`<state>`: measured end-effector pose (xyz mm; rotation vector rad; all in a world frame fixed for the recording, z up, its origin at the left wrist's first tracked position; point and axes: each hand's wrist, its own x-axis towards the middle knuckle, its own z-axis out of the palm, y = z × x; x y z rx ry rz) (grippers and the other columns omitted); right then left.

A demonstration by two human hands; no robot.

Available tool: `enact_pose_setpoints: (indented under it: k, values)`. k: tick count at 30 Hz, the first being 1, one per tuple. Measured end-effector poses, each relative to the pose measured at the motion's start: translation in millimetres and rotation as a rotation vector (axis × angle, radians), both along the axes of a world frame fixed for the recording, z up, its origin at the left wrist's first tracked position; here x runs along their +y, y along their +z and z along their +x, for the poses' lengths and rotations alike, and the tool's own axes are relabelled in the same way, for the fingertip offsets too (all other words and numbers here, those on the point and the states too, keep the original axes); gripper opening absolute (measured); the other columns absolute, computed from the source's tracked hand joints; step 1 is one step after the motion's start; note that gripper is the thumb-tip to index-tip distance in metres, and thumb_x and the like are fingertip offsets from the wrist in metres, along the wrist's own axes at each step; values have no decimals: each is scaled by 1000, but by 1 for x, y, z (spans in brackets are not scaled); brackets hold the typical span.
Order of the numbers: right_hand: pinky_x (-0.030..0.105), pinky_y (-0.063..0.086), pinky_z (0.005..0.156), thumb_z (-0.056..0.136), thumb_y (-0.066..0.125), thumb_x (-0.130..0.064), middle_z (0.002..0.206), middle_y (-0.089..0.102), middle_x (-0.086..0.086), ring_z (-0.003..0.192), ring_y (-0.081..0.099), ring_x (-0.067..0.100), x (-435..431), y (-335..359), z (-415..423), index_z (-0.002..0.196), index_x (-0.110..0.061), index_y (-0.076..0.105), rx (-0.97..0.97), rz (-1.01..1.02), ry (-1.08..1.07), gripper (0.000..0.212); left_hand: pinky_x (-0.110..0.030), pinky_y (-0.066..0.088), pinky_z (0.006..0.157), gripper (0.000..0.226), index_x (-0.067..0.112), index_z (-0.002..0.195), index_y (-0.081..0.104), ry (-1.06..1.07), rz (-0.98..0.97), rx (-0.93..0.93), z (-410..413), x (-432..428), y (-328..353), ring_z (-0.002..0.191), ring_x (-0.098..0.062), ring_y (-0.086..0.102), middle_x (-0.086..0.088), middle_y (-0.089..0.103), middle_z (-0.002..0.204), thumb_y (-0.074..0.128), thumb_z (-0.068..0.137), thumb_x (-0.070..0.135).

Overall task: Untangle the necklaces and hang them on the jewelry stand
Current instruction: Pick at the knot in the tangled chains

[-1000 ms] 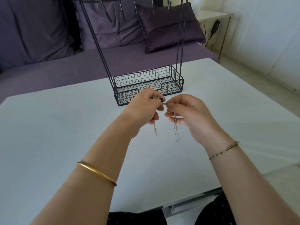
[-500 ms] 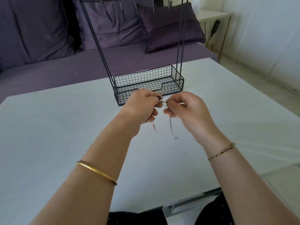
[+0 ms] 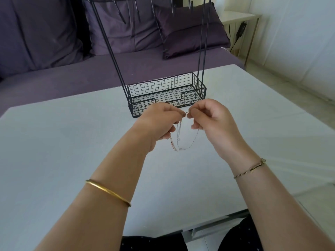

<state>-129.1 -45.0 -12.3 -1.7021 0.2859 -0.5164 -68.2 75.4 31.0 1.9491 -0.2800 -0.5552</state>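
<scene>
Sofa [image 3: 54, 73] upholstery in purple is filling the space far beyond the grip. The white table [image 3: 63, 151] is spreading out beneath the grip, giving the chain room to dangle without snagging. Just past the grip, the black wire jewelry stand [image 3: 159, 87] is standing upright on the table. Its basket base is sitting right behind the knuckles in this view, and its hooks [image 3: 136, 11] are showing well above, at the top edge. It is sitting this close probably so that a freed chain needs only a short lift.

The left hand [image 3: 159, 120] and the right hand [image 3: 213, 118] are facing each other above the table. Each is pinching the necklaces [image 3: 183, 149] tightly between thumb and forefinger, with the other fingers curling in. A short stretch is running taut between the two pinches, probably because the person is teasing a knot apart there. Below the grip, the thin strands are drooping in loops, seemingly clear of the table top, their own weight drawing them straight so the crossings are easier to read. I cannot tell how many chains are hanging there. The chains in hand are not yet on the stand.
</scene>
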Motion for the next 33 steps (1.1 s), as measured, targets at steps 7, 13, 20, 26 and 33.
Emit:
enact_pose_setpoints:
  k: [7,13,20,26,33]
  values:
    - [17,30,42,87,55,-1,66,56,2,45,34,7,-1,5,0,73,-11,58,113,296,24,17,-21,42,57,25,19,95,67,-10,-37,-117,1,1,-2,62,-7,53,1,63,84,50,92,1]
    - [20,27,44,84,60,-6,61,51,-3,40,38,2,1,7,0,74,-17,62,123,193,1,15,-20,42,56,23,19,96,68,9,-75,-157,-1,0,-2,60,-5,52,2,63,80,53,91,2]
    - [16,28,44,89,60,-13,52,48,-7,41,39,2,2,4,0,81,-14,70,22,75,14,12,-22,42,58,19,19,94,68,1,-78,-162,-2,-1,-2,59,-5,53,3,62,76,58,89,3]
    - [11,31,44,88,63,-12,50,55,-8,44,47,0,1,2,0,85,-19,71,26,-92,17,11,-21,41,55,19,18,95,70,12,-57,-196,0,-1,-4,56,-4,53,3,63,73,60,88,4]
    - [33,48,57,87,63,-18,60,61,-6,59,56,12,4,-5,3,84,-22,66,1,-485,-112,6,-13,40,46,19,12,98,72,26,-45,-205,0,-3,-5,45,4,50,5,63,71,59,86,4]
